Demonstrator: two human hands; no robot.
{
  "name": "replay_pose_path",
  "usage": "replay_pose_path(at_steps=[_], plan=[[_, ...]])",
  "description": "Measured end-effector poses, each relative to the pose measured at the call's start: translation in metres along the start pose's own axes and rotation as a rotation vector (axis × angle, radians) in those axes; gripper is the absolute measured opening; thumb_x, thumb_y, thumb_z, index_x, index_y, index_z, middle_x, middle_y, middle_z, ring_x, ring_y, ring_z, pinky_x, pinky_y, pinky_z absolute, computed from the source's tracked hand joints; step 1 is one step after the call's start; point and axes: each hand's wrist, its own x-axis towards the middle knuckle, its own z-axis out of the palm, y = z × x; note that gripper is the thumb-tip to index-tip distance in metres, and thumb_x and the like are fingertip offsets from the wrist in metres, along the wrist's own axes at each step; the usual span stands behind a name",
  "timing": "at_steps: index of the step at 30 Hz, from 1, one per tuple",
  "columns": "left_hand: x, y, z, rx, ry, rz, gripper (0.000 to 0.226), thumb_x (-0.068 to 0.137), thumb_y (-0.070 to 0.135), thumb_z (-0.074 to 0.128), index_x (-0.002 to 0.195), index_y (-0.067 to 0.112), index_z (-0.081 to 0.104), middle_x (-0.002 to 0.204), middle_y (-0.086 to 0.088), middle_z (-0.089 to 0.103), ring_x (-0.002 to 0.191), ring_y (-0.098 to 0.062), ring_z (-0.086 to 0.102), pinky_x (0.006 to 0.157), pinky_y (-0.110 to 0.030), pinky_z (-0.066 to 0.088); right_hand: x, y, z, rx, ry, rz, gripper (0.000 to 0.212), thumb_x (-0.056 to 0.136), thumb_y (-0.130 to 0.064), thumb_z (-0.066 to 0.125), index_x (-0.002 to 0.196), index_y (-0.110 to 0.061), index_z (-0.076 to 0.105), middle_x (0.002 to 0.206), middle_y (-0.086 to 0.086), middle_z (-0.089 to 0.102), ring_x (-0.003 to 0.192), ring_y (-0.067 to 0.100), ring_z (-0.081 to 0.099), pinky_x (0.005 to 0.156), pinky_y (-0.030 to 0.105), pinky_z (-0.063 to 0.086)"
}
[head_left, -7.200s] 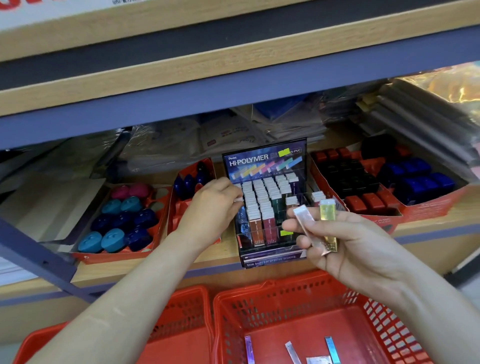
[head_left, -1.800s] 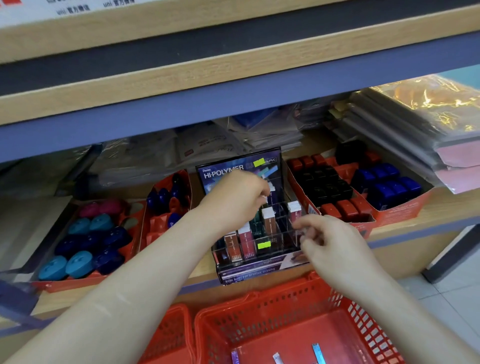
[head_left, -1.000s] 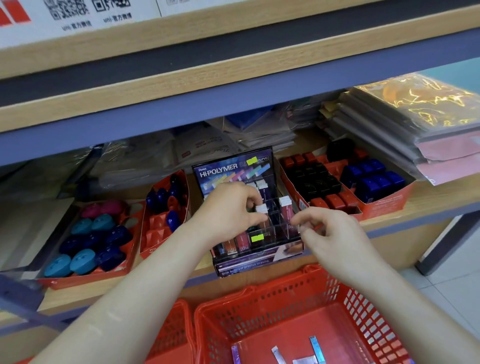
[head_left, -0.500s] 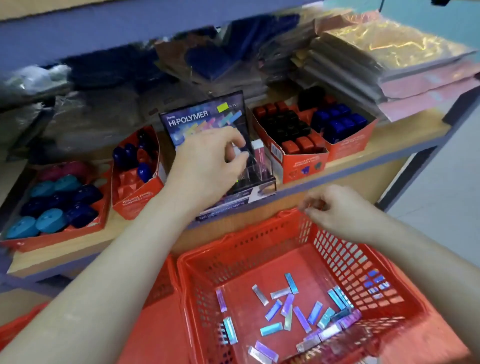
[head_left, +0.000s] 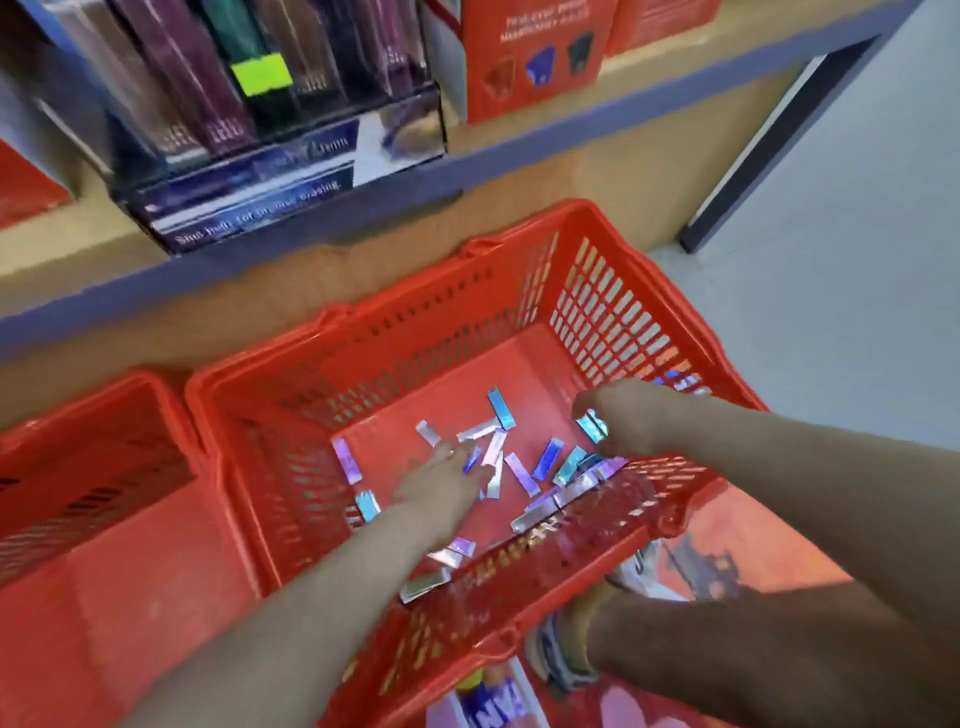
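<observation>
1. dropped both hands from the display box (head_left: 280, 156) on the shelf (head_left: 571, 132) down into the red basket (head_left: 623, 312) within the last half second. tipped the view down too, hence the blur.
2. reaching with the left hand (head_left: 441, 483) to the basket floor, where half a second ago it was up at the display. fingertips among the slim erasers (head_left: 501, 408); too smeared to tell whether pinching one or only touching the pile.
3. pinching a blue eraser (head_left: 592, 426) in the right hand (head_left: 623, 421), thumb against curled fingers, just inside the basket's right wall and a little above the scatter. lower now than a moment ago, when it hovered at the rim.
4. lying loose over the basket floor at all angles, those erasers, with several heaped against the near wall. far more there than seven seconds ago, when only a few showed.
5. reads as a fresh pick brought down for release: pulling from the display paused, unloading under way.
6. probably calls next for letting go of the blue eraser over the pile, then going back up for what is left in the display's front row.
7. standing against the basket's left side, a second basket (head_left: 93, 467); beside the display on the shelf, an orange carton (head_left: 530, 57).
</observation>
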Motion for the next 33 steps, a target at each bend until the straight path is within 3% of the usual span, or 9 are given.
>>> replay_pose_path(at_steps=[4, 9, 12, 15, 17, 21, 25, 29, 33], plan=[[0.020, -0.001, 0.043, 0.100, -0.101, 0.008, 0.105, 0.080, 0.017, 0.073, 0.153, 0.035, 0.000, 0.161, -0.008, -0.017, 0.148, -0.035, -0.008, 0.110, -0.055, 0.027, 0.048, 0.002, 0.043, -0.106, -0.138, -0.057, 0.077, 0.082, -0.025, 0.076, 0.147, -0.021, 0.034, 0.137, 0.011, 0.047, 0.124, 0.030, 0.052, 0.094, 0.035, 0.046], [0.036, -0.005, 0.066, 0.150, -0.155, 0.065, 0.119, 0.074, 0.023, 0.077, 0.150, 0.039, -0.013, 0.158, -0.007, -0.027, 0.147, -0.033, -0.019, 0.109, -0.059, 0.023, 0.083, -0.003, 0.083, -0.257, -0.095, -0.140, 0.090, 0.074, -0.033, 0.079, 0.147, -0.027, 0.026, 0.142, 0.006, 0.035, 0.125, 0.029, 0.046, 0.093, 0.040, 0.051], [0.038, -0.013, 0.067, 0.131, -0.122, 0.079, 0.110, 0.075, 0.025, 0.075, 0.150, 0.038, -0.005, 0.160, -0.005, -0.020, 0.148, -0.031, -0.010, 0.107, -0.050, 0.032, 0.093, -0.008, 0.091, -0.328, -0.042, -0.215, 0.076, 0.083, -0.030, 0.070, 0.146, -0.029, 0.029, 0.145, 0.006, 0.036, 0.126, 0.029, 0.045, 0.095, 0.040, 0.050], [0.040, -0.020, 0.063, 0.051, -0.018, -0.013, 0.079, 0.090, 0.018, 0.058, 0.151, 0.031, 0.010, 0.161, -0.006, -0.002, 0.145, -0.031, 0.011, 0.099, -0.044, 0.044, 0.095, -0.009, 0.093, -0.356, -0.107, -0.248, 0.051, 0.099, -0.025, 0.045, 0.149, -0.028, 0.032, 0.148, 0.008, 0.040, 0.132, 0.030, 0.042, 0.105, 0.040, 0.041], [0.043, -0.028, 0.060, -0.057, 0.047, -0.131, 0.060, 0.095, 0.017, 0.047, 0.148, 0.026, 0.023, 0.158, -0.006, 0.008, 0.139, -0.031, 0.021, 0.092, -0.044, 0.051, 0.095, -0.010, 0.089, -0.342, -0.130, -0.266, 0.043, 0.099, -0.022, 0.044, 0.142, -0.025, 0.044, 0.143, 0.007, 0.046, 0.129, 0.029, 0.046, 0.104, 0.037, 0.042], [0.050, -0.034, 0.056, -0.223, 0.182, -0.275, 0.073, 0.080, 0.034, 0.067, 0.141, 0.031, 0.028, 0.149, -0.003, 0.020, 0.130, -0.030, 0.029, 0.092, -0.046, 0.050, 0.095, -0.016, 0.086, -0.385, -0.165, -0.251, 0.034, 0.095, -0.014, 0.052, 0.128, -0.018, 0.057, 0.133, 0.006, 0.058, 0.120, 0.028, 0.057, 0.098, 0.038, 0.048], [0.062, -0.030, 0.052, -0.400, 0.179, -0.428, 0.102, 0.069, 0.042, 0.081, 0.147, 0.042, 0.014, 0.146, -0.004, 0.015, 0.130, -0.031, 0.023, 0.097, -0.048, 0.046, 0.094, -0.018, 0.085, -0.393, -0.236, -0.247, 0.031, 0.095, -0.012, 0.052, 0.126, -0.013, 0.057, 0.131, 0.007, 0.060, 0.120, 0.028, 0.057, 0.098, 0.039, 0.047], [0.063, -0.016, 0.064, -0.330, 0.225, -0.309, 0.078, 0.081, 0.017, 0.064, 0.147, 0.034, 0.025, 0.135, -0.005, 0.034, 0.120, -0.031, 0.035, 0.099, -0.042, 0.045, 0.093, -0.014, 0.085, -0.366, -0.301, -0.214, 0.031, 0.094, -0.011, 0.055, 0.125, -0.011, 0.058, 0.130, 0.008, 0.060, 0.120, 0.027, 0.057, 0.097, 0.038, 0.047], [0.062, -0.010, 0.065, -0.400, 0.154, -0.324, 0.061, 0.080, 0.020, 0.063, 0.135, 0.026, 0.038, 0.125, -0.008, 0.043, 0.115, -0.032, 0.044, 0.094, -0.039, 0.046, 0.093, -0.011, 0.085, -0.148, -0.277, -0.207, 0.030, 0.093, -0.017, 0.059, 0.123, -0.013, 0.059, 0.124, 0.007, 0.062, 0.114, 0.025, 0.059, 0.091, 0.032, 0.045]])
